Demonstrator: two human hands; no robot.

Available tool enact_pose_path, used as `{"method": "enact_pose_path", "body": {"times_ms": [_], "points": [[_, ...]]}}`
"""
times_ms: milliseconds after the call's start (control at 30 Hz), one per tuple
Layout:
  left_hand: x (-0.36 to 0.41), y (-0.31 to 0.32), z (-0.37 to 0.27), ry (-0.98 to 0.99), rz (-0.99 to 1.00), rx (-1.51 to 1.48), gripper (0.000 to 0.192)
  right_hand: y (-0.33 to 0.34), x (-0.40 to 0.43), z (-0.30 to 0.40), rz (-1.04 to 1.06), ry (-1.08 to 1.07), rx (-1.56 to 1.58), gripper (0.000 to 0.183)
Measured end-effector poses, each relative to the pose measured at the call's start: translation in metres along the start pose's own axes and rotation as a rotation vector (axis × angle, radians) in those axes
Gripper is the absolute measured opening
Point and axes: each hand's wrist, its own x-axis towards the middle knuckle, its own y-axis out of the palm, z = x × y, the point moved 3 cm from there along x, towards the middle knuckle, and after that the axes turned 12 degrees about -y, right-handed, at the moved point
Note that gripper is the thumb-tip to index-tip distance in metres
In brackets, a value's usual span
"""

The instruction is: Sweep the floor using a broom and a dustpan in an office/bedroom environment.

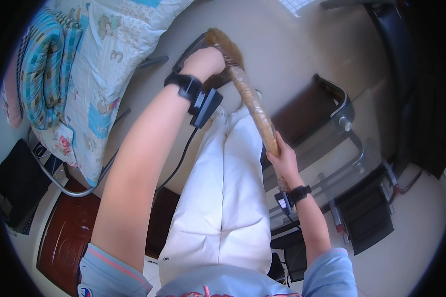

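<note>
My right hand [285, 159] is closed around the thick, pale handle of a broom [255, 105], whose surface looks wrapped in shiny clear film. The broom slants up and away to the left, ending in a brown bristle head [226, 42] low over the floor. Beside the bound neck of the bristles is my left hand [206, 61]. Its fingers are turned away from view, so I cannot tell whether they grip the broom or something behind it. A dark dustpan [190, 46] lies behind and beneath that hand, partly covered by it and the bristles.
To the left stands a bed with a patterned cover [107, 59], a rolled checked quilt [42, 70] and a curved metal frame [76, 193]. A glass-topped table [364, 137] is close on the right, with black chairs [366, 219] beyond. A cable [178, 159] hangs from my left wrist device.
</note>
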Motion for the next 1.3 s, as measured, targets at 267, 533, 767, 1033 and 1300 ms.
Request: {"method": "enact_pose_path", "body": {"times_ms": [267, 533, 767, 1033, 1300], "points": [[-0.058, 0.022, 0.069, -0.027, 0.003, -0.115, 0.027, -0.046, 0.013, -0.043, -0.169, 0.193, -0.016, 0.065], [-0.105, 0.048, 0.118, -0.132, 0.013, -0.253, 0.028, -0.081, 0.073, -0.081, -0.219, 0.277, -0.079, 0.068], [-0.119, 0.086, 0.152, -0.323, 0.088, -0.278, 0.026, -0.098, 0.113, -0.090, -0.143, 0.200, -0.293, 0.068], [-0.127, 0.087, 0.147, -0.387, 0.164, -0.187, 0.026, -0.080, 0.113, -0.096, -0.120, 0.296, -0.363, 0.069], [-0.126, 0.086, 0.135, -0.483, 0.153, -0.225, 0.025, -0.024, 0.084, -0.087, -0.081, 0.202, -0.259, 0.074]]}}
